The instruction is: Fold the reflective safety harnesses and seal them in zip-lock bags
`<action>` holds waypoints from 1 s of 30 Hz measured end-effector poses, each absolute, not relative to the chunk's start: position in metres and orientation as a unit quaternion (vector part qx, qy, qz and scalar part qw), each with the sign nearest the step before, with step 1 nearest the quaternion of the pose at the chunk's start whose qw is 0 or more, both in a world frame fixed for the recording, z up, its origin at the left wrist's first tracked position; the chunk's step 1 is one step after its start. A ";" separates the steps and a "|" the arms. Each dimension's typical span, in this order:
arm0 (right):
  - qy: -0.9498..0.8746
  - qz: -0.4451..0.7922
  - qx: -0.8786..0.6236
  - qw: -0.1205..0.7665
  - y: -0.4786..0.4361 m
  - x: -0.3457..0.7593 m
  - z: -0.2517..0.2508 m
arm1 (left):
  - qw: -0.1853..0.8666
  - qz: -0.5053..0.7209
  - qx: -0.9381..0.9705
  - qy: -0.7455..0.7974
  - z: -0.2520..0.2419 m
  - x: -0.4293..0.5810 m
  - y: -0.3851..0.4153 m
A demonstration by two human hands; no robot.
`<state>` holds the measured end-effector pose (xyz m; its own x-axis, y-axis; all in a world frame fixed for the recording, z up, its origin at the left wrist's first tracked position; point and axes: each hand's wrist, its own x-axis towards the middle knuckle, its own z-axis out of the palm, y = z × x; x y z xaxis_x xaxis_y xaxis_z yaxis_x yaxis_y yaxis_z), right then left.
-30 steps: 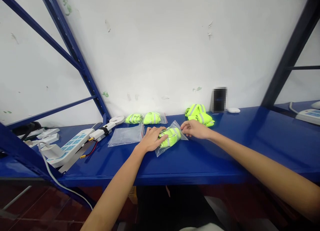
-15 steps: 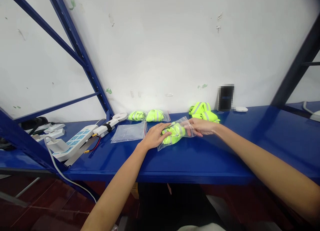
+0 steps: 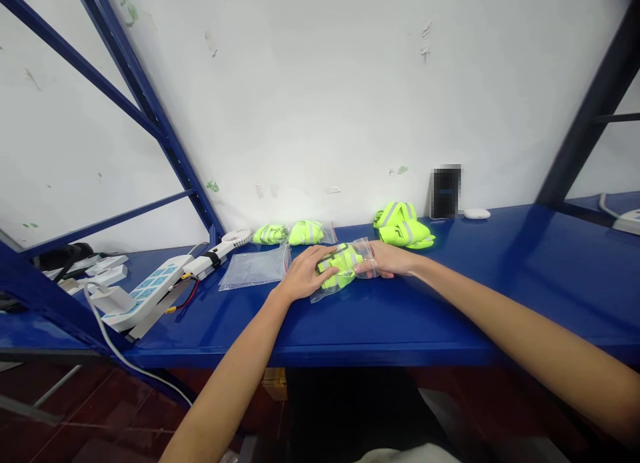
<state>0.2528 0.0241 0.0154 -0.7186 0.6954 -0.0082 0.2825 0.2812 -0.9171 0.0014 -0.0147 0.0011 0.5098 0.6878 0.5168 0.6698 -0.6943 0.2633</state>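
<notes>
A clear plastic zip bag (image 3: 370, 249) lies on the blue table, holding a bundled neon-yellow reflective vest (image 3: 345, 261) with grey stripes. My left hand (image 3: 303, 274) grips the bag's left part, thumb in front and fingers over the top. At the right end, my right hand (image 3: 391, 259) has its fingers closed on the bag near its mouth; some fingertips show through or behind the plastic. Flat clear bags (image 3: 255, 266) lie left of my left hand. Behind the hands sit two yellow bundles, one (image 3: 306, 232) in a clear bag and another (image 3: 271, 234) beside it.
Loose yellow reflective vests (image 3: 405, 226) lie at the back right, near a blurred dark upright object (image 3: 445, 192) and a white case (image 3: 477, 213). On the left are a power strip (image 3: 155, 289), a white handheld fan (image 3: 236, 237), wires and a blue rack post (image 3: 165, 129).
My right hand has shifted slightly left and closer to the vest, with the bag's right end now more bunched up. My left hand keeps its place on the bag. The view has shifted slightly.
</notes>
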 end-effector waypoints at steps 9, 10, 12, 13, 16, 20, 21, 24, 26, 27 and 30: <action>-0.826 0.430 -0.321 0.171 0.026 0.255 0.010 | -0.005 0.265 0.881 0.392 -0.001 0.002 -0.012; -0.835 0.415 -0.312 0.182 0.025 0.254 0.009 | -0.011 0.260 0.882 0.393 -0.001 0.003 -0.013; -0.849 0.371 -0.304 0.219 0.023 0.251 0.007 | -0.026 0.255 0.882 0.397 -0.001 0.004 -0.014; -0.853 0.351 -0.305 0.238 0.021 0.249 0.006 | -0.033 0.256 0.880 0.399 -0.002 0.006 -0.015; -0.848 0.338 -0.303 0.273 0.018 0.245 0.005 | -0.048 0.272 0.874 0.400 -0.002 0.008 -0.018; -0.833 0.370 -0.293 0.288 0.016 0.241 0.007 | -0.064 0.288 0.872 0.390 -0.003 0.010 -0.019; -0.833 0.375 -0.292 0.283 0.016 0.240 0.007 | -0.067 0.289 0.874 0.386 -0.003 0.010 -0.019; -0.829 0.382 -0.303 0.273 0.018 0.240 0.006 | -0.079 0.288 0.882 0.366 -0.004 0.009 -0.018; -0.816 0.393 -0.314 0.286 0.019 0.241 0.004 | -0.092 0.296 0.886 0.345 -0.004 0.009 -0.017; -0.807 0.404 -0.315 0.293 0.020 0.241 0.003 | -0.099 0.303 0.887 0.333 -0.005 0.010 -0.017; -0.793 0.434 -0.309 0.295 0.021 0.242 0.000 | -0.118 0.323 0.888 0.307 -0.006 0.010 -0.014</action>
<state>0.2423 0.0206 0.0003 -0.6355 0.7460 0.1991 0.2340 0.4319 -0.8710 0.0101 -0.0143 -0.0059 0.6032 0.4685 0.6454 0.6206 -0.7841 -0.0108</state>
